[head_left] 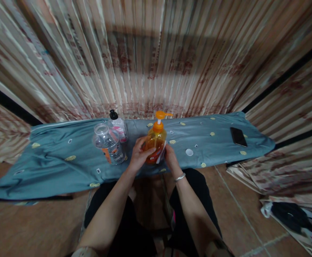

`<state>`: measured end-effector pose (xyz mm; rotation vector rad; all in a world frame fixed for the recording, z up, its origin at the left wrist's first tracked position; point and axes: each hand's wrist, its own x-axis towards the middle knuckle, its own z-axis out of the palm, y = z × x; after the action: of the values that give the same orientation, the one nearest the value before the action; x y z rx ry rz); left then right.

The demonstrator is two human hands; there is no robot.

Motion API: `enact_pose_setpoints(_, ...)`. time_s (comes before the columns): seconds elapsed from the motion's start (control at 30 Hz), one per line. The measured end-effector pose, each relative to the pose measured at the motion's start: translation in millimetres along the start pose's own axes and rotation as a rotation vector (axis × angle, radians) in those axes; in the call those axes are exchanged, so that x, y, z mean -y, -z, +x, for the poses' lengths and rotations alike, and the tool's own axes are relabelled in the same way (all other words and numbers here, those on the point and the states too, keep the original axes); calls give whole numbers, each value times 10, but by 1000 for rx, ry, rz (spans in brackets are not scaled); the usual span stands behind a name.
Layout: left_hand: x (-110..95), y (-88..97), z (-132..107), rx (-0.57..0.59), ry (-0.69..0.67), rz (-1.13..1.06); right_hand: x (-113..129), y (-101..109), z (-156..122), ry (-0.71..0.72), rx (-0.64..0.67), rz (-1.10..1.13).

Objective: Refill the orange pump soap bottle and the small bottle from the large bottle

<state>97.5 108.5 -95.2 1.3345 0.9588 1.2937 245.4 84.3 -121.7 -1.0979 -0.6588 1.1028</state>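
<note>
An orange pump bottle (156, 137) with an orange pump head stands upright near the front edge of a bench covered in blue-grey cloth (51, 160). My left hand (139, 154) wraps its fingers around the bottle's left side. My right hand (171, 158), with a silver bracelet at the wrist, grips the bottle's right side by its white label. Both hands are closed on the bottle's lower body.
Left of the pump bottle stands a clear open plastic bottle (108, 144), and behind it a clear bottle with a black cap (118, 126). A white cap (189, 152) and a black phone (238, 136) lie to the right. Striped curtains hang behind. A dark bag (292, 216) lies on the tiled floor.
</note>
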Motion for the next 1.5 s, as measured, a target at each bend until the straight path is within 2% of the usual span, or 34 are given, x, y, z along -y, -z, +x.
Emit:
enact_pose_setpoints(0.13, -63, 66, -21, 25, 38, -59, 308, -52, -39, 108, -2, 26)
enact_pose_setpoints(0.27, -129, 80, -36, 67, 61, -128, 696, -173, 1, 252, 120, -5)
enact_pose_setpoints(0.4, -131, 51, -41, 79, 59, -173, 862, -259, 17, 295, 154, -52)
enact_pose_setpoints(0.57, -54, 69, -65, -27, 7, -84, 785, -259, -33, 326, 115, -137)
enact_pose_setpoints(0.7, -9, 112, -76, -110, -53, 58, 570, -224, -25, 345, 56, -134)
enact_pose_setpoints(0.9, -4, 44, -180, -99, -120, 209, 146, -173, -44, 184, -66, -111)
enact_pose_setpoints(1.03, 8, -54, -281, -64, -139, 262, 174, -150, -199, 148, -85, -161)
enact_pose_setpoints(1.13, -2, -134, -295, -28, -121, 233, 412, -199, -300, 231, 9, -206)
enact_pose_setpoints(1.2, -21, -187, -274, -18, -109, 109, 609, -273, -312, 304, 157, -245)
enact_pose_setpoints(1.3, -38, -245, -220, -45, -78, -108, 819, -395, -224, 337, 358, -301)
enact_pose_setpoints(1.4, -21, -245, -161, -102, -28, -178, 817, -453, -68, 307, 438, -321)
enact_pose_setpoints(1.5, -1, -201, -107, -146, 29, -207, 636, -422, 58, 206, 449, -332)
